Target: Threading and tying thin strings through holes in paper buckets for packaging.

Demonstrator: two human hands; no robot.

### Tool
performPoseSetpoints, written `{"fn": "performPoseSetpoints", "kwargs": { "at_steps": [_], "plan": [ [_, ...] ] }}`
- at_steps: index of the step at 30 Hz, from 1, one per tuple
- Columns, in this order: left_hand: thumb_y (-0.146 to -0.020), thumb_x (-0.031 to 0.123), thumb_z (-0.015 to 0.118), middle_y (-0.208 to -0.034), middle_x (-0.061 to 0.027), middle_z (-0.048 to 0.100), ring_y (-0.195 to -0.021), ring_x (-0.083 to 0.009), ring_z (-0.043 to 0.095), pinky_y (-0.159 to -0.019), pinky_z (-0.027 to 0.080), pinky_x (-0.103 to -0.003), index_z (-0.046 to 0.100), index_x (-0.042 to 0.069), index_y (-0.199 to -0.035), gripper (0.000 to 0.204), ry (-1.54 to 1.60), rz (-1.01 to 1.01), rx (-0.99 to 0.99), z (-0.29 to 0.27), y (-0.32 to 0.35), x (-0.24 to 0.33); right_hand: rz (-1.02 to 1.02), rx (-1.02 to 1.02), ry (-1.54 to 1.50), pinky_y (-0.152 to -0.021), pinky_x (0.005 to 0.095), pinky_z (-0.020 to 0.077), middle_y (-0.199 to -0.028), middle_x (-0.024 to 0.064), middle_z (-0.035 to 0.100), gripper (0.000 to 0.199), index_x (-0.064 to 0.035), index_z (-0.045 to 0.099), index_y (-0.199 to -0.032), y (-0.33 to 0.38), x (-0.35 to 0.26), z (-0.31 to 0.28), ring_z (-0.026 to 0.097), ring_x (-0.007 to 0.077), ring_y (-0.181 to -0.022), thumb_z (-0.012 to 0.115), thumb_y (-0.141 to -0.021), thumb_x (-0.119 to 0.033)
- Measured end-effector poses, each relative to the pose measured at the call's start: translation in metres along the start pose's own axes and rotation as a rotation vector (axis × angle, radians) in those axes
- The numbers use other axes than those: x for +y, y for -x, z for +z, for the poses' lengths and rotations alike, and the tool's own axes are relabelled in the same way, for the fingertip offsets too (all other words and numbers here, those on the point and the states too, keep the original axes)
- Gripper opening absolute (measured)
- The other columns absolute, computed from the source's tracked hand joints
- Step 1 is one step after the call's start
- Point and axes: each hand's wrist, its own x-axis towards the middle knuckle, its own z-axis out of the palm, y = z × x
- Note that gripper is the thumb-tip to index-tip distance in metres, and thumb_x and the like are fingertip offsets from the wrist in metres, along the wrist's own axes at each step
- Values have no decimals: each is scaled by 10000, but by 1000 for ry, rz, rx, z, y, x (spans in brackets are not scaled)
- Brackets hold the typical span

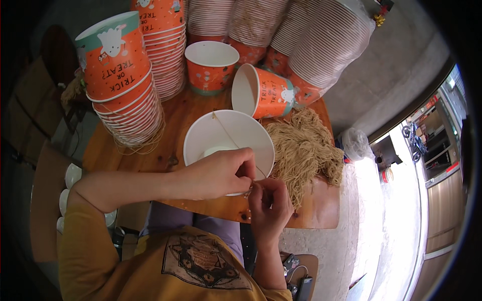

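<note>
The left hand (216, 175) and the right hand (268, 203) meet at the near rim of a white-lined paper cup (228, 138) standing near the counter's (125, 150) front edge; the fingers of both are pinched together on a thin tan string (226, 129) that runs across the cup's mouth to its far rim. A heap of tan strings (304, 150) lies just right of the cup toward the counter's right edge, an orange cup (263, 92) lies on its side behind it, and stacks of orange cups (125, 85) stand along the far and left edges.
</note>
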Motion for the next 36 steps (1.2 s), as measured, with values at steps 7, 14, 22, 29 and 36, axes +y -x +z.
{"fn": "performPoseSetpoints", "kwargs": {
  "at_steps": [7, 14, 22, 29, 36],
  "plan": [
    [-890, 20, 577, -902, -19, 580, -881, -82, 547, -799, 452, -256, 434, 43, -1110, 262, 155, -8, -54, -1, -1, 9, 82, -10, -90, -485, 255, 403, -669, 28, 539, 112, -50, 580, -876, -1, 7, -2, 477, 118, -508, 682, -831, -42],
    [-876, 13, 581, -867, -49, 598, -836, -102, 557, -771, 451, -257, 430, 20, -1086, 258, 233, 53, -1, -1, -6, -2, 159, -61, -167, -483, 246, 395, -668, 26, 540, 98, -46, 585, -879, -3, 10, -4, 471, 98, -515, 674, -839, -44],
    [-878, -4, 569, -872, -40, 589, -836, -94, 550, -781, 446, -255, 429, 27, -1081, 249, 210, 68, 20, -12, -1, 0, 147, -95, -240, -523, 216, 438, -709, 28, 582, 80, -15, 593, -879, -5, 2, 1, 529, 77, -554, 663, -847, -37],
    [-883, 4, 569, -865, -26, 569, -824, -83, 541, -767, 445, -245, 429, 32, -1091, 252, 195, 70, 37, -13, 8, -5, 156, -87, -223, -509, 217, 430, -698, 19, 583, 87, -20, 595, -865, -4, -4, 8, 520, 69, -541, 675, -846, -50],
    [-878, 6, 575, -882, -31, 586, -837, -85, 548, -787, 448, -251, 436, 35, -1106, 268, 227, 72, 19, -11, 6, -5, 194, -75, -158, -490, 229, 413, -682, 24, 574, 102, -38, 590, -849, -4, -6, 6, 501, 81, -517, 689, -830, -50]
  ]
}}
